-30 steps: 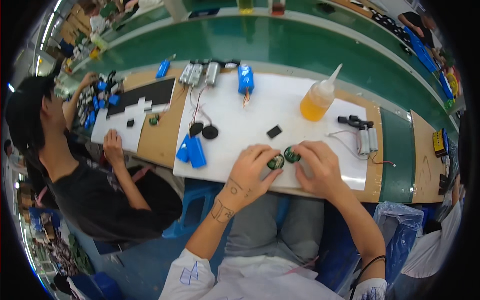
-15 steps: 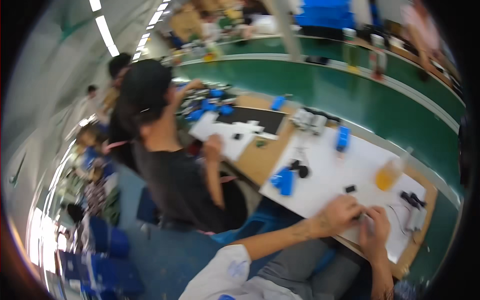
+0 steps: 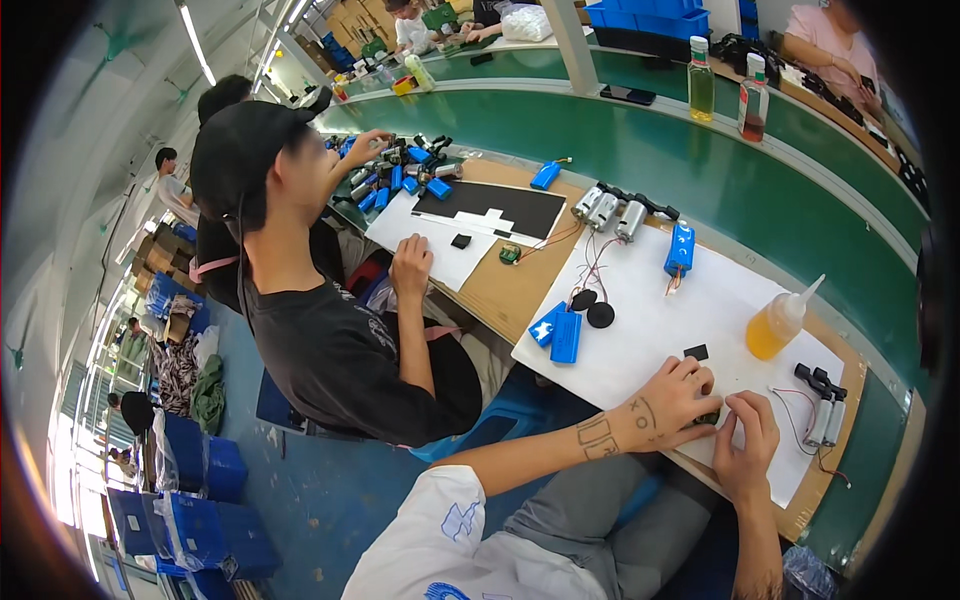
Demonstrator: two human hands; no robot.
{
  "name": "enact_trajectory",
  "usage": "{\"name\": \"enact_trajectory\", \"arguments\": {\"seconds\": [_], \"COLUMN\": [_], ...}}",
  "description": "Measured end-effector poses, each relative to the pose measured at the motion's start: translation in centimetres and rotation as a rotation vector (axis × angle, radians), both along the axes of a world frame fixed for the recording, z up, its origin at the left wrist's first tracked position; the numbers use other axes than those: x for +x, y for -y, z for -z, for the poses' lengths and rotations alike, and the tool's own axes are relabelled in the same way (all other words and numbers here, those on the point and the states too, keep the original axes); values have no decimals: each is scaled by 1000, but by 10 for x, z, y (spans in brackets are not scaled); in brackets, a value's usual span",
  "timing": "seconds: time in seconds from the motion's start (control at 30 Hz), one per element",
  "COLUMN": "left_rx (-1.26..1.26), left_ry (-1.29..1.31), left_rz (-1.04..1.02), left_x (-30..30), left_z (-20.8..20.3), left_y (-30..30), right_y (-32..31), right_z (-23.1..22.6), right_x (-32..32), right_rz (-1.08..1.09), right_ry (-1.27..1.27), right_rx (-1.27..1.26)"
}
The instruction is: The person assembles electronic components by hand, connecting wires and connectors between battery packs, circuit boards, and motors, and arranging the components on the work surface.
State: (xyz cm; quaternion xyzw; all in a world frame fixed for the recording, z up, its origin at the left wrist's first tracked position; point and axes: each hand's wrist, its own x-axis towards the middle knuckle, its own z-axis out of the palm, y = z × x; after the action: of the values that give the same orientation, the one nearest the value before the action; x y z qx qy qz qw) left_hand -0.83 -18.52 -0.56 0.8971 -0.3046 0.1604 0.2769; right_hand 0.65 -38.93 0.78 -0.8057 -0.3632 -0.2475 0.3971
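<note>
At the near edge of the white sheet (image 3: 640, 330), my left hand (image 3: 668, 405) is closed with its fingers bent downward. A small dark piece (image 3: 708, 416) shows under its fingertips, mostly covered, so its kind is unclear. Close beside it on the right, my right hand (image 3: 748, 440) has its fingers curled and thumb raised; whatever it pinches is hidden. Just beyond the fingers lies a small black square pad (image 3: 696, 352). A squeeze bottle of orange liquid (image 3: 775, 325) stands behind my hands. Motors with wires (image 3: 825, 410) lie to the right.
Blue battery packs (image 3: 565, 335), black discs (image 3: 600, 315) and more motors (image 3: 630, 220) lie on the sheet. A co-worker (image 3: 320, 310) sits at my left beside a pile of batteries and motors (image 3: 410, 175). Two glass bottles (image 3: 701, 80) stand on the far ledge beyond the green belt (image 3: 800, 215).
The view has shifted slightly and sharpened. My hands stay together at the sheet's near edge, the right fingers now more curled. The co-worker's head has moved left in the picture.
</note>
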Motion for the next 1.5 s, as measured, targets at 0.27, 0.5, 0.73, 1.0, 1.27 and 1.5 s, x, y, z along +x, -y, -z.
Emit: {"name": "enact_trajectory", "arguments": {"seconds": [0.27,0.5,0.73,1.0,1.27,1.5], "left_rx": [125,154,61,36,-398,-406], "left_ry": [47,125,178,48,-258,-270], "left_rz": [-29,102,27,-203,-123,56], "left_x": [-13,-6,44,157,136,129], "left_z": [-2,-7,-28,-1,-26,-36], "left_y": [-1,-13,-13,15,16,57], "right_y": [3,-5,0,7,2,6], "right_z": [-3,2,-1,4,1,11], "right_x": [-3,2,7,2,1,4], "right_rz": [8,-4,48,41,25,-1], "right_ry": [-6,-47,-110,-105,-58,-72], "right_rx": [-14,68,133,99,89,0]}}
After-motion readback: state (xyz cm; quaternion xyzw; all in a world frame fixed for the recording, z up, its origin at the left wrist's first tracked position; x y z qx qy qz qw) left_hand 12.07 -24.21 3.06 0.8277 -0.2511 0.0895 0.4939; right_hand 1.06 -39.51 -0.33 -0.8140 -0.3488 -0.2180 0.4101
